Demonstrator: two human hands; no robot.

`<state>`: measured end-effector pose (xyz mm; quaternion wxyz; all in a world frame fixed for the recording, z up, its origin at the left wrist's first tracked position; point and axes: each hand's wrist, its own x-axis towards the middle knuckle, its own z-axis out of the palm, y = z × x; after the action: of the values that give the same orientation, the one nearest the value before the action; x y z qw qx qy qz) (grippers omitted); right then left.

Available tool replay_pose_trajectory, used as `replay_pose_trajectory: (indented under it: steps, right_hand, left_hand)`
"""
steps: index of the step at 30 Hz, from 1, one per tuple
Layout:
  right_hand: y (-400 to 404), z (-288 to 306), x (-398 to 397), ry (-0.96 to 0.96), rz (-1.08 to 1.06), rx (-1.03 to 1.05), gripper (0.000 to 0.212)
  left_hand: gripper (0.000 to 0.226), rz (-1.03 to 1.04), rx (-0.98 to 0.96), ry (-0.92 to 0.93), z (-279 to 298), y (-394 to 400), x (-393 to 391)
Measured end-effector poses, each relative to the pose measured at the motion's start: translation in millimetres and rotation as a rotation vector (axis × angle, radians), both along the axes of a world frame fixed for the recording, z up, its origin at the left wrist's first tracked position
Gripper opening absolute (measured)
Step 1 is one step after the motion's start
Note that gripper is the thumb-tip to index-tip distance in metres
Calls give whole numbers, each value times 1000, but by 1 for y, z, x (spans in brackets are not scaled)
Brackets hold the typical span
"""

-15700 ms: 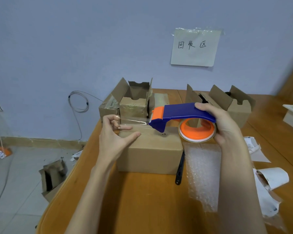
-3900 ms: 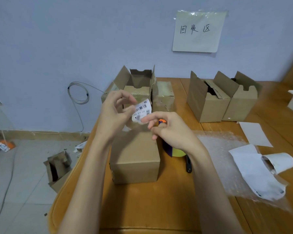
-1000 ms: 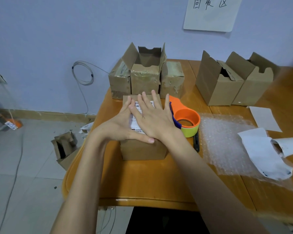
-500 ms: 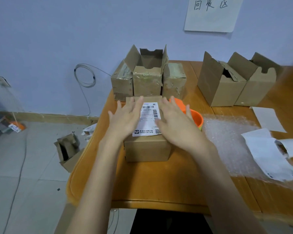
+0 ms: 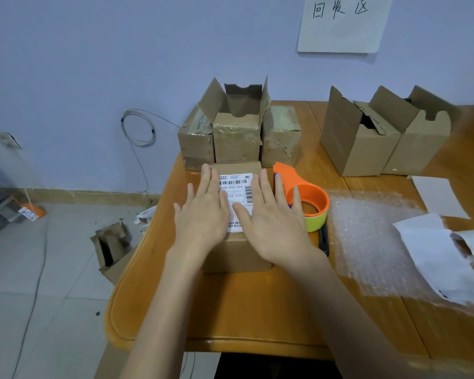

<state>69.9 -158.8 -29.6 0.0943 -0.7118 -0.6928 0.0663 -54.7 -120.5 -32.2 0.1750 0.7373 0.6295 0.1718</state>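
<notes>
Both hands lie spread flat, the left hand and right hand pressing the white barcoded shipping label onto the closed brown cardboard box near the wooden surface's front edge. Smoothing outward from the label's middle should seat its edges without wrinkles.

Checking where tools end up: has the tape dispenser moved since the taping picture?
Yes. The tape dispenser, then held over the labelled box, now lies on the table right of it, at the bubble wrap's left edge.
</notes>
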Motion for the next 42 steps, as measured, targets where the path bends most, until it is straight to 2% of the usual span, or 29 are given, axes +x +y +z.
replay_pose_trajectory:
  steps: [2, 3, 5, 6, 8, 12, 15, 18, 21, 24, 29, 33, 37, 39, 42]
  right_hand:
    - [-9, 3, 8, 141, 10, -36, 70]
    - [-14, 5, 11, 286, 1, -50, 70]
    - [-19, 6, 15, 604, -57, 17, 67]
    - [-19, 6, 15, 703, -94, 81, 66]
    - [-18, 4, 15, 742, -143, 151, 68]
    - [-18, -3, 13, 653, -85, 155, 73]
    - [-22, -7, 9, 654, -61, 191, 69]
    - [-26, -14, 8, 763, -106, 203, 70]
    - [-32, -19, 6, 908, -161, 190, 68]
    - [-38, -18, 1, 908, -158, 186, 62]
    - [-45, -6, -3, 974, -125, 335, 60]
    - [-55, 13, 9, 933, -100, 485, 66]
    - [-63, 43, 36, 1110, -120, 462, 87]
    - [-62, 60, 54, 1108, -160, 541, 95]
    - [-45, 81, 82, 1042, -247, 742, 82]
  left_hand:
    - [53, -11, 21, -188, 1, 3, -1]
    - [51, 23, 50, -326, 1, 2, -2]
    - [47, 189, 108, -641, 1, -1, -7]
    - [46, 265, 116, -789, 2, -4, -10]
    - [48, 327, 36, -931, 3, -12, -17]
    - [59, 239, -261, -899, -7, -30, -23]
    - [53, 202, -334, -923, -15, -38, -22]
    - [58, 206, -282, -907, -19, -43, -21]
    - [45, 224, -214, -916, -20, -50, -19]
    - [54, 266, -139, -917, -23, -60, -16]
    - [40, 336, -62, -995, -17, -74, -6]
    - [43, 272, 29, -1138, 6, -89, 11]
    - [55, 134, 134, -1143, 33, -82, 40]
    - [52, 50, 173, -1171, 46, -70, 61]
    - [41, -65, 238, -1203, 66, -47, 100]
